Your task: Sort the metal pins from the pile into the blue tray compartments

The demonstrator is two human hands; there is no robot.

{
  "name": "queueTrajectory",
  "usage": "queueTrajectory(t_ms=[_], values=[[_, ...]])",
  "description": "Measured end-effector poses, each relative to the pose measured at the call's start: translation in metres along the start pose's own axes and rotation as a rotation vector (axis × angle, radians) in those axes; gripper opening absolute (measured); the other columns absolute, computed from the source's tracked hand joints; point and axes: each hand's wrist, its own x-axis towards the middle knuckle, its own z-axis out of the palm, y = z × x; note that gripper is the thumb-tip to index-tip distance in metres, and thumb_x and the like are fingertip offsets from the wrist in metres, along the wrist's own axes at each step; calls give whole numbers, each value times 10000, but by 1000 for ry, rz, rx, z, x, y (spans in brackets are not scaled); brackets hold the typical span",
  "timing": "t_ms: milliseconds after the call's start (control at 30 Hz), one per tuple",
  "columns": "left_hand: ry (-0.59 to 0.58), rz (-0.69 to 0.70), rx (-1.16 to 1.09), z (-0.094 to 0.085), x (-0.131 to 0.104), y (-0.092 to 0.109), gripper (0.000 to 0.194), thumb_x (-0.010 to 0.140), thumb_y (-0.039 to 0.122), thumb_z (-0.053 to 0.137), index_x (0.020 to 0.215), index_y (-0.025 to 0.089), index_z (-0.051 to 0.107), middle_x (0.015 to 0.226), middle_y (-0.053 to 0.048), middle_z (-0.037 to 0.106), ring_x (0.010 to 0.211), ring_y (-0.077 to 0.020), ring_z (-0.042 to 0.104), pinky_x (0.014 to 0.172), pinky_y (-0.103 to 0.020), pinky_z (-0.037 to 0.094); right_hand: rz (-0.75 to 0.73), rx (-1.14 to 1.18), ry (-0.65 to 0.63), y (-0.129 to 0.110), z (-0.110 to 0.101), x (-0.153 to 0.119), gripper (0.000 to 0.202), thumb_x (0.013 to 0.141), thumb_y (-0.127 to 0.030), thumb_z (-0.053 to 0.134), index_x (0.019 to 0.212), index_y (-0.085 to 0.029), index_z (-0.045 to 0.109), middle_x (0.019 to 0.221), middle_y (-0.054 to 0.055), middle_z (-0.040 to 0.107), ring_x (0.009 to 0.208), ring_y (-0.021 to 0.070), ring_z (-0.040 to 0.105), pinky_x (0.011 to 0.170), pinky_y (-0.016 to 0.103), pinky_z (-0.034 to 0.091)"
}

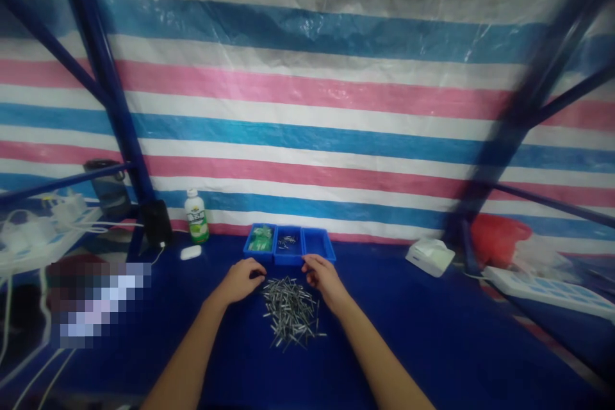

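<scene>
A loose heap of thin, silvery metal pins or rivets (291, 314) lies on the blue tabletop between my forearms. My left hand (241, 282) is at the heap's upper left, fingers curled in toward the thumb; anything in the fingertips is too small to make out. My right hand (325, 277) is pinched closed by the front edge of the right-hand blue tray (331, 250), and its contents cannot be made out either. Beyond the hands, the middle blue tray (289, 261) holds several small metal pieces (287, 242). Green-and-clear packets (261, 237) fill the left blue tray (246, 250).
Left of the trays stand a drink bottle (196, 218), a small white case (191, 253) and a black device (155, 223) on a cable. A tissue pack (430, 257) sits right. Power strips (548, 291) and blue frame posts (103, 77) flank the table before a striped sheet (307, 102).
</scene>
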Motion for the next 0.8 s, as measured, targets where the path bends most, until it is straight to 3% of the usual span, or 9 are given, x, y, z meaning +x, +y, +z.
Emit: queueTrajectory(t_ms=[133, 367, 567, 800], values=[[-46, 50, 5, 5, 1, 4, 157, 830, 314, 617, 901, 271, 750, 1029, -28, 675, 987, -203, 588, 915, -309, 409, 9, -7, -1, 0, 2, 1, 360, 704, -517, 711, 870, -201, 658, 723, -4, 639, 490, 90, 490, 453, 212, 274], [-64, 34, -15, 9, 1, 13, 128, 838, 250, 593, 842, 242, 721, 1009, -34, 667, 984, -199, 581, 921, -316, 413, -8, -33, -10, 2, 2, 1, 358, 714, -519, 709, 866, -198, 663, 727, 5, 648, 496, 95, 497, 449, 210, 290], [25, 41, -139, 7, 2, 13, 128, 839, 212, 575, 825, 212, 701, 937, -29, 662, 852, -165, 608, 802, -265, 457, -66, -136, 18, 3, -1, 2, 344, 705, -515, 717, 841, -201, 678, 692, 8, 654, 494, 118, 496, 457, 232, 314], [231, 83, -281, 7, 7, 21, 157, 884, 302, 570, 860, 209, 695, 899, -20, 684, 844, -168, 619, 782, -267, 462, -382, -468, -55, 12, 12, -2, 244, 798, -433, 671, 899, -220, 732, 731, 23, 662, 673, 192, 566, 652, 308, 424]])
